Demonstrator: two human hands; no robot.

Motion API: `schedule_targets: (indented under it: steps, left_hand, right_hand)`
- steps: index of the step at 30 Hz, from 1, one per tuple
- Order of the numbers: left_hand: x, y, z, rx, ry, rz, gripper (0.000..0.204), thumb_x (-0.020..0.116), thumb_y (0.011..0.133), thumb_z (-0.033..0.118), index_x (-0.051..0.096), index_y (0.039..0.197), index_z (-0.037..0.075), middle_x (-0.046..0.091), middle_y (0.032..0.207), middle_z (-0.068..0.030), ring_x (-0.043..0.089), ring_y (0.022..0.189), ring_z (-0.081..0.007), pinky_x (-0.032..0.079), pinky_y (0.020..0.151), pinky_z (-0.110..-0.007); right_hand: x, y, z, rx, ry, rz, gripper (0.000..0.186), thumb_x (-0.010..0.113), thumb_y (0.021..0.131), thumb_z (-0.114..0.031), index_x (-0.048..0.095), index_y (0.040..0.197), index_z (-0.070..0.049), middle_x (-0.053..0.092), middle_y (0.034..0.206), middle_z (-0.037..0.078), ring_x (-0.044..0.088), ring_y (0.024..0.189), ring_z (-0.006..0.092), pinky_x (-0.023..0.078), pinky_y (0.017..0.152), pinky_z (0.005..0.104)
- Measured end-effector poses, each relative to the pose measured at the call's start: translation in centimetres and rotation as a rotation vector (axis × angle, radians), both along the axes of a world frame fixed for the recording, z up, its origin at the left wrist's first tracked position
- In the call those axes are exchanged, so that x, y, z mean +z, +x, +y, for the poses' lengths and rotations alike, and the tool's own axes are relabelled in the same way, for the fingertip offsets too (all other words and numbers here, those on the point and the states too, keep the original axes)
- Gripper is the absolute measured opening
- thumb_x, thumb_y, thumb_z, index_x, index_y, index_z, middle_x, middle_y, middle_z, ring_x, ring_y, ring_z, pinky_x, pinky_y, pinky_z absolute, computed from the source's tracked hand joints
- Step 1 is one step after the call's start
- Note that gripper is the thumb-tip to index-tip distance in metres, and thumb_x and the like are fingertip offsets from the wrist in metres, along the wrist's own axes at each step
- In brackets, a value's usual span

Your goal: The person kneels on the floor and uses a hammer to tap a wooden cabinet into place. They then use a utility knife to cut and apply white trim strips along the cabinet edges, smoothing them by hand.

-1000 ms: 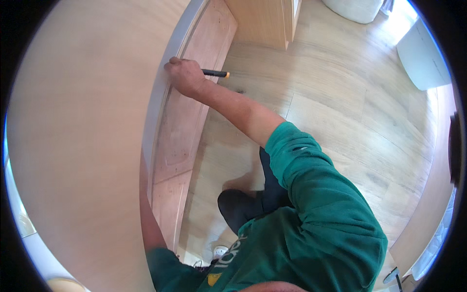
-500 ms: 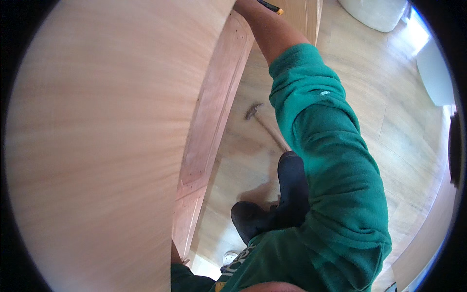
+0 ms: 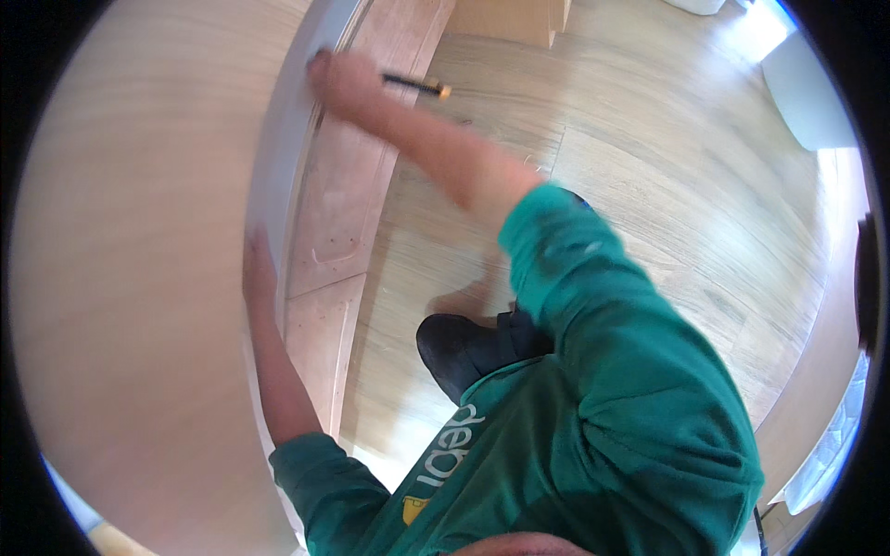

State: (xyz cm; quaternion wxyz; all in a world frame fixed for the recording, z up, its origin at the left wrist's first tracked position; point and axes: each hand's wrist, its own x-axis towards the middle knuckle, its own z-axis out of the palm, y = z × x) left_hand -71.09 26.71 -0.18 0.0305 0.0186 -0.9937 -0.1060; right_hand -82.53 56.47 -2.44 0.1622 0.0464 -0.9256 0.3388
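Note:
A large pale wooden panel point(image 3: 139, 278) fills the left of the head view, with a light grey-white edge strip point(image 3: 287, 139) along its right side. My right hand point(image 3: 345, 85), smeared by motion, is closed at the upper part of that strip. Out of it to the right sticks a slim black tool point(image 3: 413, 84) with an orange-yellow end; its other end is hidden in the hand. My left hand point(image 3: 259, 252) rests against the strip lower down, its fingers blurred and partly hidden. Just right of the strip are reddish wooden boards point(image 3: 334, 213) with moulded, grooved faces.
My dark shoe point(image 3: 454, 347) stands on the wood-look floor point(image 3: 649, 176). A wooden box-like piece point(image 3: 505, 18) is at the top. A white rounded object point(image 3: 802, 93) sits at the upper right, and quilted pale fabric point(image 3: 830, 454) at the lower right.
My right hand has come back toward me and left, into fuller view with the black tool. The panel appears farther left, its edge strip now showing. My left hand and forearm have come into view.

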Motion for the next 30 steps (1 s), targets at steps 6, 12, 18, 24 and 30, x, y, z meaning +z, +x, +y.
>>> schedule_targets:
  steps: [6, 12, 18, 24, 30]
  left_hand:
    - [-1.1, -0.9, -1.5, -0.095, 0.011, 0.062, 0.064, 0.04, 0.102, 0.044, 0.034, 0.147, -0.001, 0.031, 0.153, -0.0212, 0.024, 0.145, -0.0332, 0.019, 0.119, -0.042]
    - [-3.1, 8.5, -21.6, 0.245, -0.108, 0.029, 0.058, 0.038, 0.104, 0.037, 0.034, 0.146, -0.002, 0.033, 0.153, -0.0207, 0.024, 0.145, -0.0318, 0.019, 0.119, -0.041]
    - [-4.6, 7.5, -21.6, 0.246, 0.223, 0.11, 0.056, 0.039, 0.104, 0.033, 0.032, 0.147, -0.003, 0.032, 0.152, -0.0196, 0.028, 0.142, -0.0315, 0.021, 0.118, -0.04]
    - [-3.6, 10.0, -20.5, 0.297, 0.056, 0.06, 0.054, 0.038, 0.105, 0.032, 0.034, 0.146, -0.003, 0.032, 0.152, -0.019, 0.029, 0.142, -0.0309, 0.021, 0.118, -0.039]
    - [-3.3, 7.9, -17.1, 0.189, 0.004, 0.078, 0.055, 0.037, 0.105, 0.035, 0.038, 0.144, -0.003, 0.037, 0.15, -0.02, 0.032, 0.14, -0.0314, 0.023, 0.117, -0.039]
  right_hand:
    - [-2.6, 5.2, -4.1, 0.18, -0.193, 0.244, 0.016, 0.059, 0.077, -0.004, 0.065, 0.091, -0.003, 0.064, 0.099, 0.015, 0.067, 0.09, 0.0355, 0.056, 0.076, 0.044]
    - [-3.4, -7.3, 4.3, -0.142, -0.223, 0.131, 0.016, 0.057, 0.083, -0.014, 0.067, 0.095, -0.009, 0.066, 0.1, 0.013, 0.065, 0.095, 0.0327, 0.054, 0.076, 0.0448]
    - [-4.8, -23.6, 20.2, -0.394, -0.262, 0.081, 0.03, 0.049, 0.093, -0.02, 0.067, 0.109, -0.001, 0.066, 0.11, 0.025, 0.066, 0.1, 0.0381, 0.054, 0.083, 0.0451]
    - [-1.4, -17.1, 16.0, -0.391, -0.272, 0.119, 0.033, 0.045, 0.096, -0.021, 0.067, 0.109, -0.001, 0.066, 0.108, 0.027, 0.066, 0.1, 0.0398, 0.052, 0.086, 0.0473]
    - [-5.5, -13.6, 10.0, -0.28, -0.235, 0.285, 0.015, 0.052, 0.088, -0.01, 0.065, 0.089, -0.002, 0.066, 0.096, 0.024, 0.066, 0.088, 0.042, 0.052, 0.075, 0.0507]
